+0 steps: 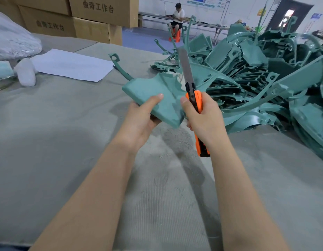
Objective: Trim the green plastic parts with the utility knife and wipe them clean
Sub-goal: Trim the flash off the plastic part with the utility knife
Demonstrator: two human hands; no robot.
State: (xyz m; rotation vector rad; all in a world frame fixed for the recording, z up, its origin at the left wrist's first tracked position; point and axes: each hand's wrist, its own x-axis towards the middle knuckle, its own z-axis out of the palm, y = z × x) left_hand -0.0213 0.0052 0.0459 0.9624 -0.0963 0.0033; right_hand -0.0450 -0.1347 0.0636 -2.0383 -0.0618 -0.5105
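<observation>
Table (66,124): grey ribbed cover, with pale dust and shavings below our hands.
Left hand (140,115): fingers (153,100) curled under the green part (157,95), thumb pressed on its top face. The part is held up, clear of the table.
Right hand (206,120): fingers wrapped round the orange handle of the utility knife (190,84). The blade is run out long and points away, beside the part's ragged far edge. We cannot tell if they touch.
Handling (our judgement): light, stiff, thin-walled, smooth enough to slip. We would grip the thick blocky end, well back from the blade's path.
Pile (265,78): more green parts heaped on the table at right, beyond the knife.
Far left: white sheet (72,64), then cardboard boxes (95,15).
</observation>
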